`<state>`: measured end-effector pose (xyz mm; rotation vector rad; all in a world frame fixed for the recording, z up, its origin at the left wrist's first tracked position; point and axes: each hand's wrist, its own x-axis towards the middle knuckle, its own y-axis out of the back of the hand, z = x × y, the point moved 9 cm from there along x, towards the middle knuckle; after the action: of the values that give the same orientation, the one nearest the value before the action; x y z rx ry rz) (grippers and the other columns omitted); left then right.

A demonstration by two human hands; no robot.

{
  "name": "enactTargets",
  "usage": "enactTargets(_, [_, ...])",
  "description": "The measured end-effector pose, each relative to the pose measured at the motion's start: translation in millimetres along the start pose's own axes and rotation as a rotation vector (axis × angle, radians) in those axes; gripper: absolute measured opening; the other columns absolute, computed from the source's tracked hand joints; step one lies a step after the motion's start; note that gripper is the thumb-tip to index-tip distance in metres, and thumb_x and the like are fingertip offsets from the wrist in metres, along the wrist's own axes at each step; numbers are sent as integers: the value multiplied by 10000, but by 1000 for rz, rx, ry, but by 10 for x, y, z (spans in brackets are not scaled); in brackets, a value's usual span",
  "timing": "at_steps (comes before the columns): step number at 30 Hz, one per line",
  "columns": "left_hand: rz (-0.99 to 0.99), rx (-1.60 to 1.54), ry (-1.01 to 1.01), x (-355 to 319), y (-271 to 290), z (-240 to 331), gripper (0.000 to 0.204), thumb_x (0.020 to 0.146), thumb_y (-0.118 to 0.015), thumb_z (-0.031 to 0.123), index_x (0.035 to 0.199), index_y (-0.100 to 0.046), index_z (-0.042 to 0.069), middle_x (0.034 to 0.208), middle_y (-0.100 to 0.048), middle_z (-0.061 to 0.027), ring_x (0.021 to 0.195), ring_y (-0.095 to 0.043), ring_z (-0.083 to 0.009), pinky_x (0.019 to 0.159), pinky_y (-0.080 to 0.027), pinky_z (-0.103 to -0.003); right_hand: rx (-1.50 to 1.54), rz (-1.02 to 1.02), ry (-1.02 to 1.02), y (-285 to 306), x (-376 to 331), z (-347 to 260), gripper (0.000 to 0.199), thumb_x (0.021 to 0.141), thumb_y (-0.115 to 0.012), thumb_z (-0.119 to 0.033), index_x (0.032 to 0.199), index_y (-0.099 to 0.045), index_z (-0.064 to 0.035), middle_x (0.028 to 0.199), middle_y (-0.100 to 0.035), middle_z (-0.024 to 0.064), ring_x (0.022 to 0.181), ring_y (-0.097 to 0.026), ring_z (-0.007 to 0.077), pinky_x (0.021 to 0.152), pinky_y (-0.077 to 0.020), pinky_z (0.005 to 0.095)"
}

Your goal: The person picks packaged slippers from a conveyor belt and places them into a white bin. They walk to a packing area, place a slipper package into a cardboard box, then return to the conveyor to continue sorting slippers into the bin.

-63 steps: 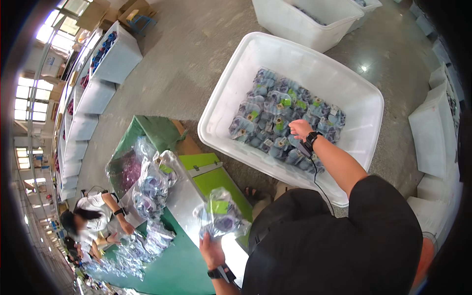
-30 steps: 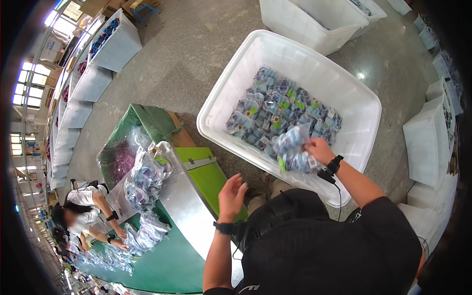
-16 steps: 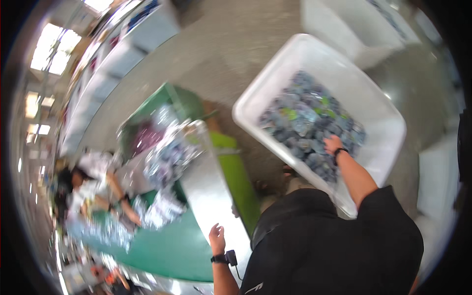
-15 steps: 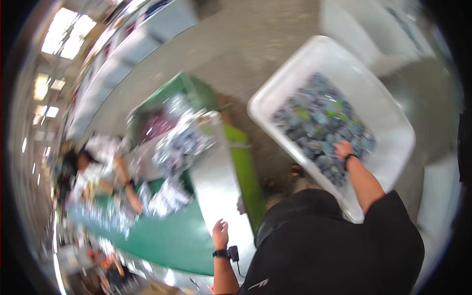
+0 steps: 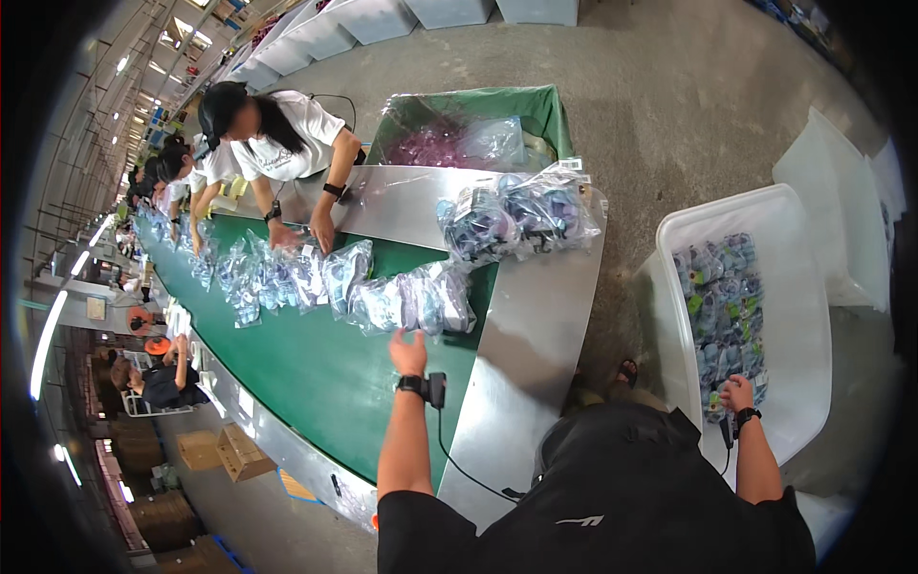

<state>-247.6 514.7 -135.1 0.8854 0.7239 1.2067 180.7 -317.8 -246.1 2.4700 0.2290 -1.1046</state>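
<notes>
My left hand reaches over the green conveyor belt, fingers apart, at the near edge of a row of clear plastic bags. What look like pale blue and lilac shoes fill these bags. To the right, my right hand hangs over the near end of a white tub, its fingers loosely bent and no held thing visible in them. Bagged blue-grey shoes with green bits lie packed in rows in this tub, just beyond that hand.
More bagged shoes are piled on the metal table corner. Across the belt a co-worker handles bags. Behind stands a green-lined bin with clear and pink plastic. Another white bin stands beyond the tub.
My view has swung left toward the belt. My left hand has moved forward to the bagged row. My right hand has drawn back from amid the tub's shoes to their near end.
</notes>
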Motion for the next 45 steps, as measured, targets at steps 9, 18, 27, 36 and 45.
enactTargets(9, [-44,-434,574,1413,-554,-1538,994,682,-790,487,1385,-400,-98,1356,-500,-292,1253,-502,-394,1042,-405,-423,-394,-452,360,-2575,-1188,-2130,333,909,-633,-176,1184,-576,4,904,-629,48,761,-622,123,627,-509,259])
enactTargets(18, [-332,-799,438,756,-505,-1005,679,693,-837,246,1182,-521,-102,1070,-646,-174,894,-642,-222,746,-526,-339,-560,-805,524,-6244,-1910,-2593,654,876,-700,-296,1376,-417,16,1246,-578,159,1098,-588,215,891,-508,318])
enactTargets(27, [-304,-1057,340,-501,-298,-1075,704,653,-780,14,1269,-440,6,1146,-580,-81,1052,-576,-220,927,-478,-364,-542,-705,584,-7089,-1790,-2275,754,701,-828,-219,1322,-460,-1,1213,-619,149,1121,-598,244,972,-460,355])
enactTargets(36, [130,-741,61,-1944,372,-858,527,716,-761,-10,1149,-469,60,1234,-475,-116,1088,-536,-221,957,-437,-311,-685,-996,1017,-6723,-2791,-2440,496,697,-733,14,1163,-574,-50,1051,-574,87,954,-581,242,832,-476,344])
enactTargets(45, [-60,-941,494,-2544,232,-1301,374,933,-605,127,1255,-508,-36,1134,-623,-116,1014,-587,-174,910,-467,-317,-913,-841,1245,-5506,-2612,-2411,444,820,-650,-57,1246,-539,-117,1151,-536,105,1071,-555,273,915,-467,360])
